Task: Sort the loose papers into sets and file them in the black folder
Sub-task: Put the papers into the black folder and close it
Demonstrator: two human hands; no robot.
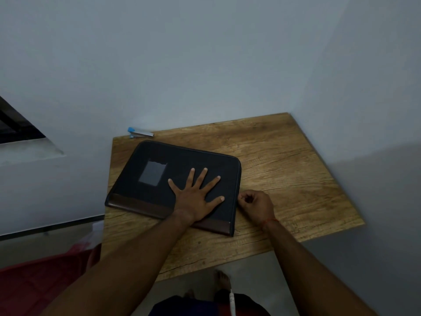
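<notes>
Lying shut and flat toward the left side of the oak-coloured wood-grain worktop [284, 169], the black fabric zip folder [141, 165], with a brown strip along its near edge, is where your work is. Your left hand [196, 197] presses on its cover with a wide grip, fingers straight and splayed. Your right hand [256, 205] sits at the folder's right edge with a narrow grip, fingers curled in; you cannot tell whether they pinch a zip pull or nothing. By the look of it you are working the zip, but with no loose papers on the worktop, opening or closing is unclear. The next move calls for holding the cover steady while your right hand follows the edge round the corner. The grey rectangular patch [152, 173] on the cover carries no readable writing, and no brand shows. A blue-and-white stapler [140, 132] lies at the far left corner, well apart from both hands.
</notes>
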